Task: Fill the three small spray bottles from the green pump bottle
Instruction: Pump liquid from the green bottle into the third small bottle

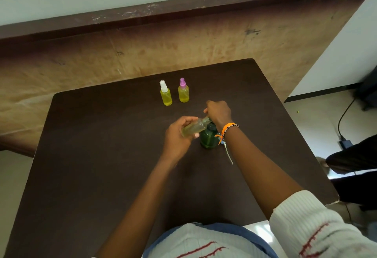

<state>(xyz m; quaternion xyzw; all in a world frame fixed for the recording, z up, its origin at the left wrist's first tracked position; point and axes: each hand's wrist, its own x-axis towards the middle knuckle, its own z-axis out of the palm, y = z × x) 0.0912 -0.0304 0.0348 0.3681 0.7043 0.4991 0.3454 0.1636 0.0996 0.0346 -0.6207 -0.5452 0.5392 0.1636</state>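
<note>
Nearest to the camera is the person's white ribbed sleeve [318,229] with red marks, at the near right, and both bare forearms go from it out over the dark brown table [102,155]. At the middle of the table the left hand [179,135] holds an uncapped small spray bottle [194,128]: the fingers are curled around its body from the left and far side, the thumb lies along the near side, and the base sits inside the palm. This bottle is tilted almost flat, with its open neck pointing right and a little far, and some pale yellow liquid shows inside it. Its neck reaches the top of the green pump bottle [209,138], which stands upright on the table just right of the left hand. The right hand [218,112] is above the green pump bottle with the fingers closed in a fist over the pump head; the head itself is hidden under the hand, so how the fingers lie on it I cannot tell exactly. On the right wrist there is an orange and beaded bracelet [227,128], and a thin white tube [228,153] lies on the table near it. At the far side of the table stand two more spray bottles, close beside each other and well apart from the hands, both filled with yellow liquid: the white-capped bottle [165,93] on the left and the pink-capped bottle [183,91] on the right.
</note>
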